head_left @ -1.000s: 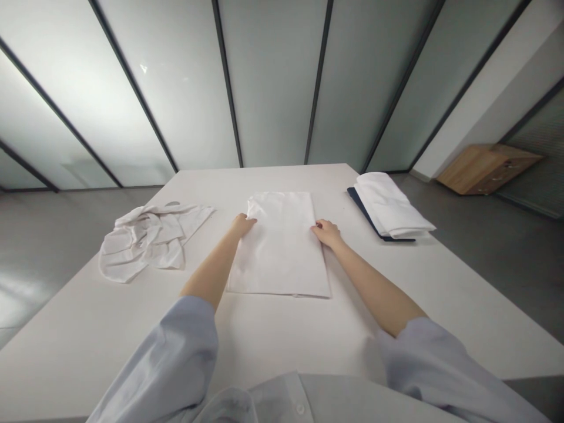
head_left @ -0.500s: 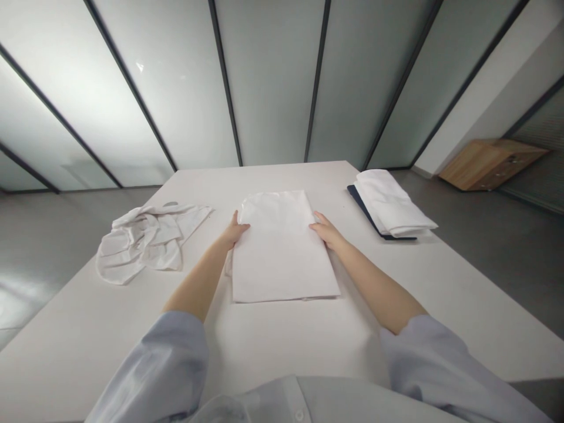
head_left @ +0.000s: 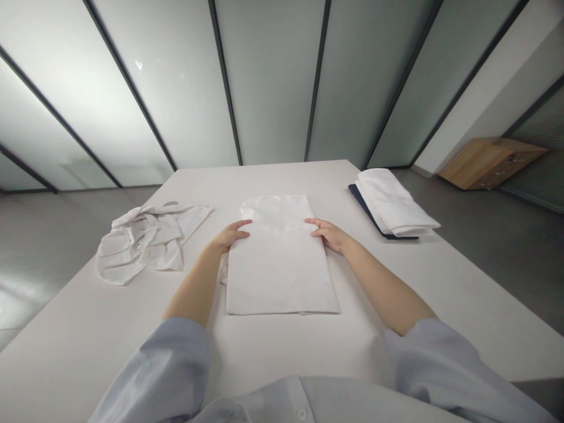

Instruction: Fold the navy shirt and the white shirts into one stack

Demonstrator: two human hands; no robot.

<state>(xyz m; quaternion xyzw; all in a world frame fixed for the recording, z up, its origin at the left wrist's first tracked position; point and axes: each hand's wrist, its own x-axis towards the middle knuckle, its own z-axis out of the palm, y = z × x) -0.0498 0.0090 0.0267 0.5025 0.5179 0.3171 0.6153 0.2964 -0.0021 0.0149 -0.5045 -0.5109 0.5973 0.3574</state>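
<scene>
1. Grey-blue fabric is nearest: the person's rolled sleeves (head_left: 154, 364) and buttoned shirt front (head_left: 282, 399), at the edge of the pale table (head_left: 291, 346).
2. Beyond that, the white cloth (head_left: 282, 264) lies flat in the middle of the table, between both hands. Its near edge is straight, with layers showing there.
3. The left hand (head_left: 231, 236) rests thumb and finger over the cloth's left edge; the right hand (head_left: 329, 234) does likewise at the right edge. Whether either pinches the fabric from below is hidden, so I cannot tell.
4. The cloth looks largely folded, roughly into a rectangle. Still untidy are a strip of fabric sticking out by the left wrist and a rumpled far-left corner.
5. Against half a second ago, the near edge sits closer to the person, and the left fingers, then raised beside the edge, now lie over it.
6. On the left, a crumpled white garment (head_left: 145, 241) lies unfolded; on the right, a folded white bundle (head_left: 394, 202) rests on a dark navy piece (head_left: 365, 207).
7. Farthest are frosted panels (head_left: 273, 82) and a wooden cabinet (head_left: 489, 164).
</scene>
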